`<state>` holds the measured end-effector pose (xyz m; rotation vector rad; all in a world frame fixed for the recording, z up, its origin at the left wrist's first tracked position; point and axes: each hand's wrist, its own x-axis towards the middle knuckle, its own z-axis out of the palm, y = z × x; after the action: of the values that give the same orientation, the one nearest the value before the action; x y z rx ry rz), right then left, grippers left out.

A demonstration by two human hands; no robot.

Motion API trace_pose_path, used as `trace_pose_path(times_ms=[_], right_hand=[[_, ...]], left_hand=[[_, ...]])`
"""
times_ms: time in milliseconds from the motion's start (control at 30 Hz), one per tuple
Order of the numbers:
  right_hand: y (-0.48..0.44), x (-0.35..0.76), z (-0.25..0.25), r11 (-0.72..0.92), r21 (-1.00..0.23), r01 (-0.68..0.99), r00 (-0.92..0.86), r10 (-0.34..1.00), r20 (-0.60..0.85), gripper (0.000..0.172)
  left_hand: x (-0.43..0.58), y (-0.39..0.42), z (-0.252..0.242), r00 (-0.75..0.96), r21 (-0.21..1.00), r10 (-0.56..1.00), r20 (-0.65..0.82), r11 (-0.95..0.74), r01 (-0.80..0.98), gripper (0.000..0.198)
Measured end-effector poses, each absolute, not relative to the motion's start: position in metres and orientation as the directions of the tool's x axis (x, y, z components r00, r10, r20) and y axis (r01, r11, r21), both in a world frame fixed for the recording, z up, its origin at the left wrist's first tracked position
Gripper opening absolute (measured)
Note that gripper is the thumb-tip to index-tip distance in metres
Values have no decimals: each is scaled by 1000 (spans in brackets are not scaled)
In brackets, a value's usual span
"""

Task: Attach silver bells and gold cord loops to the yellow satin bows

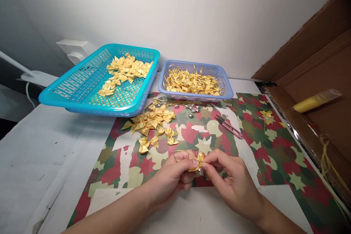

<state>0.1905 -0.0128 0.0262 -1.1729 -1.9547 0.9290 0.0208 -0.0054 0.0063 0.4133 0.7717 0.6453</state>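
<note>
A yellow ribbon bow [200, 158] with a small silver bell [200, 171] below it is held between my two hands, just above the table's front part. My left hand [177, 172] is closed, pinching the bow's left side between thumb and fingers. A loop of gold cord [179, 151] rises from the bow over those fingers. With thumb and index finger, my right hand [233, 179] pinches the bow's right side. The fingertips cover part of the bow and cord.
Loose bows [153, 119], silver bells [192, 108] and gold cords [175, 102] lie ahead. A teal basket [82, 104] holds bows; a blue-purple basket [196, 97] holds belled, corded bows. Pink thread snips [230, 128] lie right. A cardboard box [309, 65] borders the right side.
</note>
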Motion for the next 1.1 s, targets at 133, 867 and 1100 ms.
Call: trace_pose_path(times_ms=[133,867,1100], right_hand=[[-12,191,26,351,-839,416,-365,909,200,14],[-11,197,31,468,-728,500,-446,860,247,15],[-15,190,23,316,-867,387,-352,919,178,13]], left_hand=[[21,-5,5,518,569,687,-510,721,-395,37],[22,-6,0,497,631,697,-516,702,-331,30],[23,-7,1,495,646,731,-470,667,-372,31]])
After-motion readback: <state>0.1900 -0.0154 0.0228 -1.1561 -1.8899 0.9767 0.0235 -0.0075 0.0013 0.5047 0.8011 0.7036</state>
